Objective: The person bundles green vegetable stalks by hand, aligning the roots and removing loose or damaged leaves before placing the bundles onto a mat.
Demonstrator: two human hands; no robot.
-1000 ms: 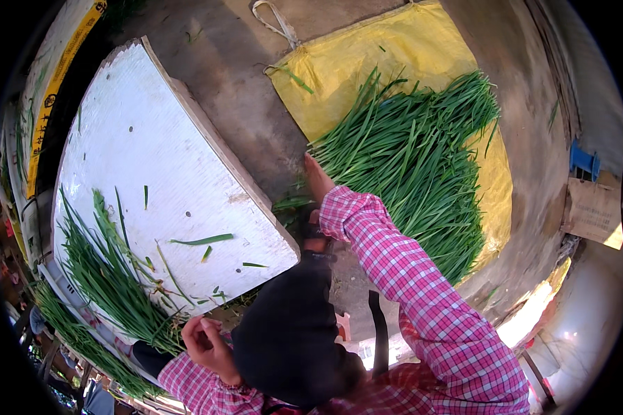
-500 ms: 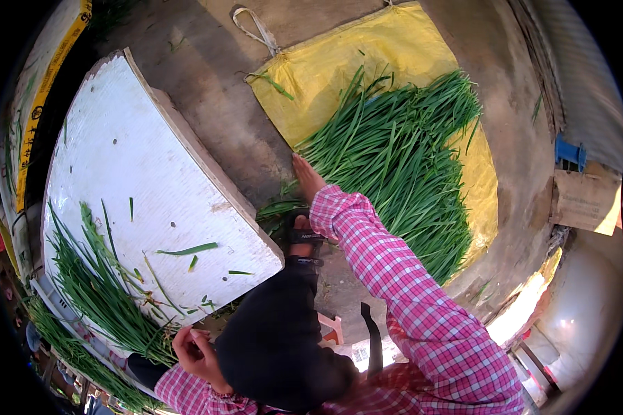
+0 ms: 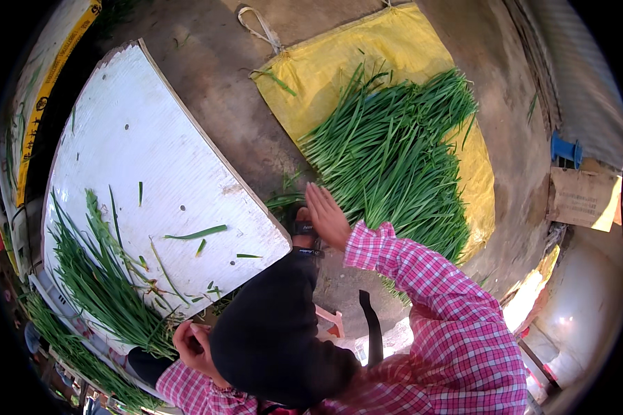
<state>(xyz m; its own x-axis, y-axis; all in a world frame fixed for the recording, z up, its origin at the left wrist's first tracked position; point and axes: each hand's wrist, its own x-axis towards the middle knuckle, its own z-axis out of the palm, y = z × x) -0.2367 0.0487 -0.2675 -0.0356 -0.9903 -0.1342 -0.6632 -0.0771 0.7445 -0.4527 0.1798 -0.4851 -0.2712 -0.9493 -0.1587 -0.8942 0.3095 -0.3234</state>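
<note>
My right hand point(image 3: 327, 216) is stretched flat with its fingers together. It is beside the near left edge of a broad pile of long green chives point(image 3: 401, 152), close to the cut ends, and holds nothing. The chives lie on a yellow woven sack point(image 3: 353, 48) on the floor. My left hand point(image 3: 195, 349) is curled beside my black-clad knee; the inside of its fingers is hidden. Close by that hand are the stem ends of a smaller chive bunch point(image 3: 97, 290) on a white board point(image 3: 138, 138).
Loose leaf scraps point(image 3: 196, 232) are scattered over the board. Another heap of chives point(image 3: 76, 363) lies beyond its left edge. My sandalled foot point(image 3: 303, 228) stands between board and sack. At the right are a cardboard box point(image 3: 581, 199) and a blue spool-like object point(image 3: 566, 149).
My right hand has drawn back toward me and to the right, from the sack's left edge to the near side of the pile. My left hand has barely moved.
</note>
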